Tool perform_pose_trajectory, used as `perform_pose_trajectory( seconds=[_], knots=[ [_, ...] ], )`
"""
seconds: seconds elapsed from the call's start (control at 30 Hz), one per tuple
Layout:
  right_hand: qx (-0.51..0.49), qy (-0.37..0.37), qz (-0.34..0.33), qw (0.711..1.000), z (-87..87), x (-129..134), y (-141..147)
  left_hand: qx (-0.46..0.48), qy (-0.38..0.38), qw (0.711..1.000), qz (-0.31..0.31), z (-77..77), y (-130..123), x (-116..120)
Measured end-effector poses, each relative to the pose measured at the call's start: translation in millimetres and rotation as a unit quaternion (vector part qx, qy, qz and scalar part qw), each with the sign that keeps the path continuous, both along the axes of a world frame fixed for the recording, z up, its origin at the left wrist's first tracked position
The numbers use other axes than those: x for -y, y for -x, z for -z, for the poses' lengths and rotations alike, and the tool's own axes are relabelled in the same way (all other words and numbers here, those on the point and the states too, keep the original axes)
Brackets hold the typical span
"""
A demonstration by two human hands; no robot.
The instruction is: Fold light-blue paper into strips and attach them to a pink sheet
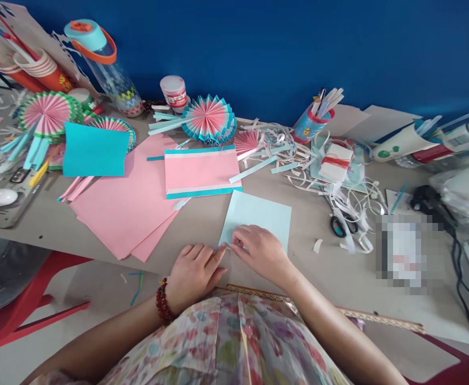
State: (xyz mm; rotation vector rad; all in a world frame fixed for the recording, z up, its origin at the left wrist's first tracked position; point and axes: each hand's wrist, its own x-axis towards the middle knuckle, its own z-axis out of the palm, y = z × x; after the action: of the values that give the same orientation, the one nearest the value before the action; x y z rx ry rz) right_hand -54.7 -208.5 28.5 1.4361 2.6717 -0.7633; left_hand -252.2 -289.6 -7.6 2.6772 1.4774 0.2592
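1. As we look down in the head view, the pale blue sheet (256,216) lies flat on the desk (298,278), just before us, near the pink panel with blue borders (202,170).
2. Our left hand (192,272) lies with its fingers loosely extended and thumb apart from the forefinger, whose tip reaches the sheet's near left corner.
3. Our right hand (258,248) curls over the near edge, thumb and forefinger drawn together; we cannot tell whether they pinch paper.
4. We judge the sheet light, flexible and easily creased, best held lightly by its edges or corners.
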Motion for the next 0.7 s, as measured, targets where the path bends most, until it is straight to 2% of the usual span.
perform_pose_trajectory(
  seconds=[0.7],
  knots=[
    [-0.008, -0.006, -0.005, 1.0, -0.8, 4.8, -5.0, -0.013, 0.004, 1.0, -0.004, -1.8, -0.7, 0.3]
  ],
)
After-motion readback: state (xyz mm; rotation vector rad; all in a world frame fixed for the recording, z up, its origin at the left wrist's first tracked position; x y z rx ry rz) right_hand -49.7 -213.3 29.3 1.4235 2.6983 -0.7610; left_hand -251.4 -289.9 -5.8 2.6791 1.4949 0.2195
